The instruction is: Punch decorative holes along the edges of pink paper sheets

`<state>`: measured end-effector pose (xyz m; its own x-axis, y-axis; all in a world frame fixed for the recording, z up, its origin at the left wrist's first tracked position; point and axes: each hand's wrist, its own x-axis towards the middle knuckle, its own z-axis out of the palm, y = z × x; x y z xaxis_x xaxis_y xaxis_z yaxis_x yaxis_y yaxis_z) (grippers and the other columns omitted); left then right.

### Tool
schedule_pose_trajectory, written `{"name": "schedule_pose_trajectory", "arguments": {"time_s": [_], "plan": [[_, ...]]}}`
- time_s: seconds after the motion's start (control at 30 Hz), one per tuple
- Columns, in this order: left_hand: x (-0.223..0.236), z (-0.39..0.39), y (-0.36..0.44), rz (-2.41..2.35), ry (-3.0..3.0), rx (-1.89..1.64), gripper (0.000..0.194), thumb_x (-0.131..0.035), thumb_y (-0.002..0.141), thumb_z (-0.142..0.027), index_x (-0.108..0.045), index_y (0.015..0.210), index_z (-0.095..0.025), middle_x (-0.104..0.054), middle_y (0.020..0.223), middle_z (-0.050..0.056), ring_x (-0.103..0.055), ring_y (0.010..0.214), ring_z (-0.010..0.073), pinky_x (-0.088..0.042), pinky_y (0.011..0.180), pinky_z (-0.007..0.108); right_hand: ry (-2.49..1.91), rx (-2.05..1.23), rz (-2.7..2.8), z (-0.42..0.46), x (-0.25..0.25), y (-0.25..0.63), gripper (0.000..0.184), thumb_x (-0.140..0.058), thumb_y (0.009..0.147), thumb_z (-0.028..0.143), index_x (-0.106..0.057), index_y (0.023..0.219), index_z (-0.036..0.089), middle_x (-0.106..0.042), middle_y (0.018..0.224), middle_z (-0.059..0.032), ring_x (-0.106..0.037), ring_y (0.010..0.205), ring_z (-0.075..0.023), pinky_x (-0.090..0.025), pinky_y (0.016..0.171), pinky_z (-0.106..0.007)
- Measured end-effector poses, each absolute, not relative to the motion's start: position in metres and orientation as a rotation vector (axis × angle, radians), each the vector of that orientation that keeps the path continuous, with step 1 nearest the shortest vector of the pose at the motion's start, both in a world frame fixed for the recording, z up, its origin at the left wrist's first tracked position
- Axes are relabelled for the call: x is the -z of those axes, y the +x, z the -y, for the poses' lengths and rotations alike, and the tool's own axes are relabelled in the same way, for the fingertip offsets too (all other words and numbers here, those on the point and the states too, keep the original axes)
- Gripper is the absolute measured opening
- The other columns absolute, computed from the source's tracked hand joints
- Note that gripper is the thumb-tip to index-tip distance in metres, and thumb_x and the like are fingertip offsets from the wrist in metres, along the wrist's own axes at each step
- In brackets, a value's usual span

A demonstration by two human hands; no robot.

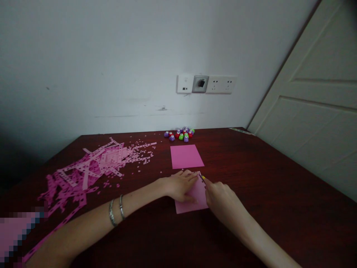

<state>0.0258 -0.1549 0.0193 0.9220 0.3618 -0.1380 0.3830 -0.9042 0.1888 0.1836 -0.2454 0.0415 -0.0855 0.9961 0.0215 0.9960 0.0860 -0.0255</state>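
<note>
My left hand lies flat with its fingers spread, pressing a pink sheet of paper onto the table. My right hand is closed around what looks like a utility knife, with a bit of yellow and a thin dark blade showing. Its tip touches the paper near the upper right corner, where a few small dark punched holes show along the edge. Most of the knife is hidden in the fist. Just beyond both hands lies a second pink sheet, flat and apart from the first.
On the left spreads a heap of punched pink paper strips and tiny cut-outs. Several small purple, red and green stamps or toys with eye-like tops stand by the wall. A thin pale strip lies at the table's back right edge.
</note>
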Motion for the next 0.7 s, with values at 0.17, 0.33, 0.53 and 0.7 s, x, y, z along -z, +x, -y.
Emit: {"name": "schedule_pose_trajectory", "arguments": {"time_s": [0.17,0.33,0.53,0.7], "plan": [[-0.023,0.156,0.028,-0.538,2.914,0.165,0.077,-0.04,0.081,-0.055,-0.023,0.137,-0.005,-0.022,0.145,0.018,-0.027,0.128,0.03,-0.028,0.101,0.041,-2.107,-0.007,2.316,0.247,-0.043,0.181,0.03,-0.039,0.083,0.007,-0.061,0.103,0.011,-0.067,0.071,-0.0129,-0.066,0.065,-0.026,-0.044,0.05,-0.028],[-0.023,0.156,0.029,-0.528,2.93,0.167,0.076,-0.041,0.081,-0.055,-0.025,0.136,-0.005,-0.024,0.144,0.019,-0.031,0.125,0.031,-0.03,0.099,0.042,-2.121,0.03,2.313,0.251,-0.038,0.182,0.032,-0.037,0.083,0.006,-0.061,0.104,0.012,-0.066,0.07,-0.0125,-0.066,0.063,-0.0247,-0.045,0.049,-0.028],[-0.027,0.157,0.031,-0.566,2.901,0.198,0.077,-0.044,0.081,-0.054,-0.022,0.137,-0.006,-0.021,0.145,0.017,-0.027,0.128,0.0299,-0.028,0.101,0.042,-2.125,0.069,2.316,0.257,-0.035,0.182,0.033,-0.038,0.082,0.006,-0.061,0.106,0.011,-0.066,0.069,-0.0124,-0.065,0.06,-0.0242,-0.046,0.049,-0.028],[-0.033,0.161,0.032,-0.567,2.892,0.23,0.071,-0.042,0.083,-0.051,-0.024,0.135,-0.006,-0.023,0.145,0.017,-0.028,0.127,0.0286,-0.028,0.101,0.042,-2.144,0.091,2.305,0.265,-0.036,0.181,0.035,-0.039,0.081,0.005,-0.061,0.107,0.012,-0.067,0.07,-0.0103,-0.066,0.059,-0.0222,-0.047,0.05,-0.026]]}}
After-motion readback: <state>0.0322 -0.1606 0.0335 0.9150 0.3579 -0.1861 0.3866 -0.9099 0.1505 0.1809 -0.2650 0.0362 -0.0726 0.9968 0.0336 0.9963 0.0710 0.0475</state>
